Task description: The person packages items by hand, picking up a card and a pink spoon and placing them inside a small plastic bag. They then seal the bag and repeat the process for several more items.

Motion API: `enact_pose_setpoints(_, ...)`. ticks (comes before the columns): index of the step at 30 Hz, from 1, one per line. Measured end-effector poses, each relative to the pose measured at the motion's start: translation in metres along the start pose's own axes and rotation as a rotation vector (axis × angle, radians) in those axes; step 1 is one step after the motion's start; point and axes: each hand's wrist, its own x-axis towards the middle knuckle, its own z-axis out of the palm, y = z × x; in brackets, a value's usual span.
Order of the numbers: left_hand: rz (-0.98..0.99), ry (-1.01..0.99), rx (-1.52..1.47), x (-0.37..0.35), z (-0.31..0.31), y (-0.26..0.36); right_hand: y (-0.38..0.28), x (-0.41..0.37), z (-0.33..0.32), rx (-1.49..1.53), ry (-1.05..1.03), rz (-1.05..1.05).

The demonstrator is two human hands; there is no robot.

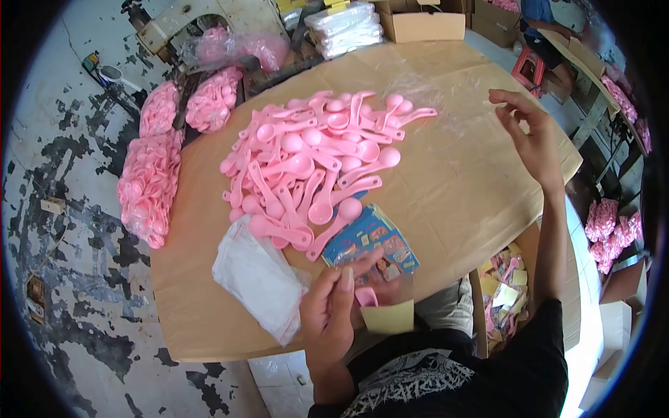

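My left hand, at the front edge of the table, pinches a clear plastic bag between thumb and fingers. Inside or behind its film show a pink scoop and a pale yellow card. Raised over the right side of the table is my right hand, fingers loosely bent and apart, holding nothing. A big heap of pink measuring spoons covers the table's middle. Printed blue cards lie just beyond my left hand, and a stack of clear bags lies left of it.
Bagged pink spoons line the table's left edge. Wrapped clear packs and a cardboard box stand at the back. Beside my lap, an open carton holds packed spoons with yellow cards. Another person sits at the upper right.
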Motion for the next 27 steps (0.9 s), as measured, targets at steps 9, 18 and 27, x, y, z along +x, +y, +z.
enact_pose_setpoints(9,0.006,0.115,-0.187,0.013,0.013,-0.005,-0.105,-0.068,0.071,0.642,-0.74,-0.015)
enact_pose_setpoints(18,0.038,0.166,-0.047,0.004,-0.002,-0.019,-0.102,-0.065,0.089,0.781,-0.722,-0.021)
enact_pose_setpoints(27,-0.056,0.015,-0.144,0.008,-0.011,-0.018,-0.098,-0.066,0.082,0.847,-0.725,0.177)
